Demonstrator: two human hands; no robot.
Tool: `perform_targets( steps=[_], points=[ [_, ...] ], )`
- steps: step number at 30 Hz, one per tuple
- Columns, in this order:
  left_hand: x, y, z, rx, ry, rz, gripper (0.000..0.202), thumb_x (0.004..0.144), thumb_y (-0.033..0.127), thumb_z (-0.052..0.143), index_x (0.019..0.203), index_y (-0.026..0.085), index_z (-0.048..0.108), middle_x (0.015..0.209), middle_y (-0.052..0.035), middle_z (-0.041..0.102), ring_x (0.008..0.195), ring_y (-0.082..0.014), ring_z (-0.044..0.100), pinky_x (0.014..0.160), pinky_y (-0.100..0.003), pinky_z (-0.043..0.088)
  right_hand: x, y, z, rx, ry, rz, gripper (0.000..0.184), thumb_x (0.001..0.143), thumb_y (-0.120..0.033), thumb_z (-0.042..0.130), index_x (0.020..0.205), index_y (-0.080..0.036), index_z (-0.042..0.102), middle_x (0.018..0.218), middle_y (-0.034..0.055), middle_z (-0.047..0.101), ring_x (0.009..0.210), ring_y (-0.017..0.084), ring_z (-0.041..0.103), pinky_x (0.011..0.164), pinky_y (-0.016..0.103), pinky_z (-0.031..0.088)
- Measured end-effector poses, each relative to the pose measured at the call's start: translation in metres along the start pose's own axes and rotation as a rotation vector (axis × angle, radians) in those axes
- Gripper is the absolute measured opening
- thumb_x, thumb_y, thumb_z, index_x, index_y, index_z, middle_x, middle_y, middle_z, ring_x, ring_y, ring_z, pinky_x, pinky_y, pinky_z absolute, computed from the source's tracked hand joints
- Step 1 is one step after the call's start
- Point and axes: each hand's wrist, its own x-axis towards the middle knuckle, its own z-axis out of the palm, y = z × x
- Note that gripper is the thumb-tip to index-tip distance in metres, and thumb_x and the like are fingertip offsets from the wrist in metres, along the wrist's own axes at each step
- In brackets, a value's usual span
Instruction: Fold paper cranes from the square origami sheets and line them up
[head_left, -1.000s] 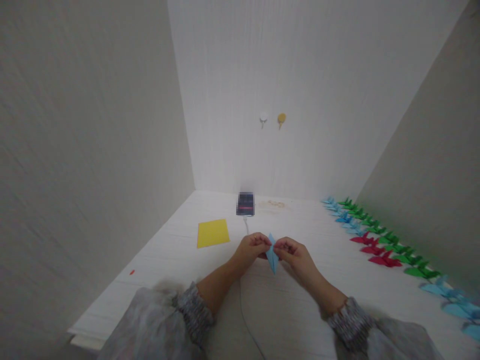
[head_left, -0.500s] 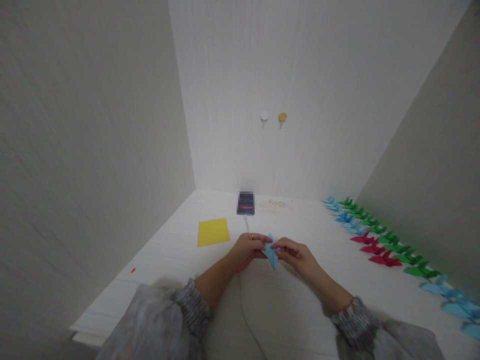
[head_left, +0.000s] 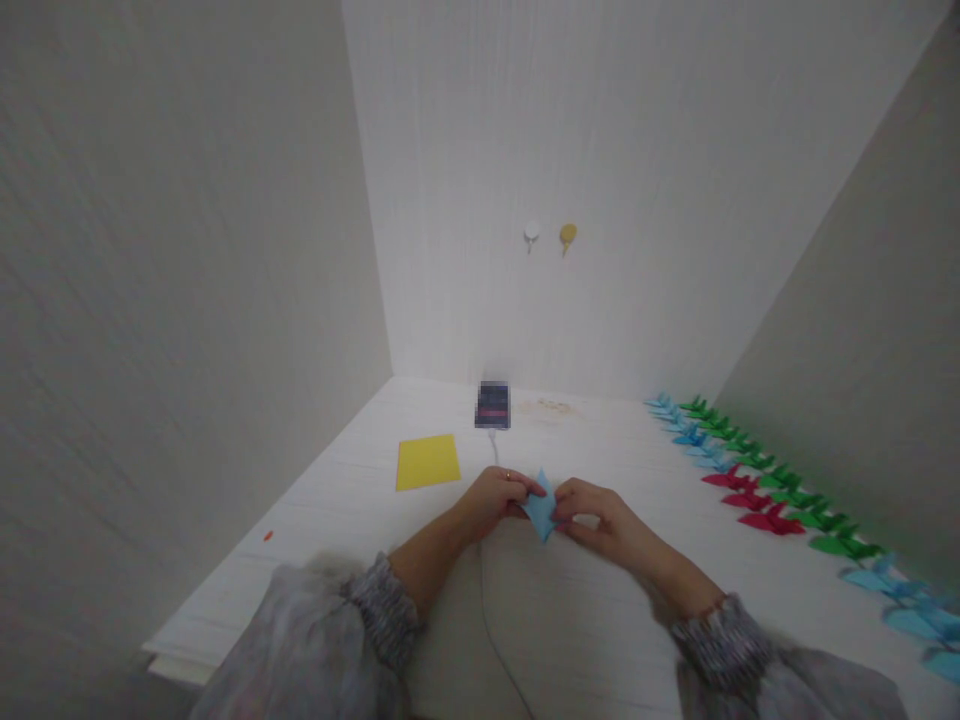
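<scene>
A folded piece of light blue origami paper (head_left: 541, 508), diamond-like in outline, is held between both hands above the white table. My left hand (head_left: 495, 502) pinches its left side, with the thumb and a finger lying over the paper. On the opposite side, the fingertips of my right hand (head_left: 592, 510) close on the paper's right edge. Some of the fingers behind the paper are hidden. A flat stack or sheet of yellow square paper (head_left: 427, 462) lies beyond my left hand.
Rows of folded paper cranes, green (head_left: 780, 483), red (head_left: 769, 519) and blue (head_left: 874, 577), line the table's right side. A blurred-out phone (head_left: 492, 405) with a cable (head_left: 491, 640) stands by the back wall. Two hooks (head_left: 568, 233) hang there. A small red scrap (head_left: 268, 536) lies left.
My right hand has shifted slightly right along the paper's edge. The blue paper has turned and now shows a wider face. My left hand stays nearly in place.
</scene>
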Motion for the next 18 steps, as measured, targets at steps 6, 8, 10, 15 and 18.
perform_targets(
  steps=[6,8,10,15,18],
  points=[
    [0.003,-0.003,-0.004,-0.04,-0.051,-0.002,0.025,0.053,0.004,0.044,0.066,0.01,0.064,0.064,-0.0039,0.063,0.063,-0.0151,0.057,0.069,-0.032,0.045,-0.002,-0.008,-0.001,-0.458,0.011,-0.103,0.023,0.081,-0.022,0.041,0.093,-0.023,0.06,0.095,0.0079,0.056,0.067,0.014,0.052,0.058,0.026,0.04],
    [0.004,-0.004,-0.005,-0.033,-0.048,-0.006,0.024,0.053,0.004,0.044,0.066,0.01,0.064,0.064,-0.004,0.063,0.063,-0.0152,0.057,0.069,-0.032,0.045,-0.002,-0.012,0.0,-0.505,-0.014,-0.136,0.025,0.082,-0.019,0.038,0.092,-0.022,0.06,0.087,0.0068,0.059,0.066,0.015,0.053,0.057,0.025,0.04],
    [0.004,-0.005,-0.005,-0.02,-0.034,-0.011,0.023,0.053,0.004,0.044,0.066,0.01,0.063,0.063,-0.0041,0.063,0.063,-0.0153,0.057,0.068,-0.032,0.045,-0.002,-0.014,0.002,-0.498,-0.032,-0.156,0.026,0.082,-0.017,0.036,0.089,-0.02,0.061,0.08,0.0062,0.061,0.064,0.014,0.054,0.055,0.024,0.04],
    [0.001,-0.004,-0.004,0.002,-0.073,-0.037,0.012,0.058,0.013,0.054,0.065,0.009,0.063,0.062,-0.0047,0.062,0.062,-0.0145,0.056,0.067,-0.031,0.045,-0.002,-0.017,0.005,-0.405,-0.054,-0.159,0.026,0.082,-0.015,0.036,0.087,-0.019,0.061,0.076,0.0057,0.06,0.063,0.013,0.055,0.056,0.023,0.041],
    [-0.002,-0.001,-0.001,0.021,-0.111,-0.077,0.022,0.061,0.03,0.059,0.065,0.008,0.063,0.063,-0.0063,0.061,0.06,-0.0139,0.056,0.066,-0.032,0.044,-0.002,-0.018,0.006,-0.299,-0.064,-0.149,0.026,0.083,-0.016,0.036,0.088,-0.02,0.061,0.078,0.0056,0.06,0.068,0.013,0.056,0.06,0.023,0.043]
  ],
)
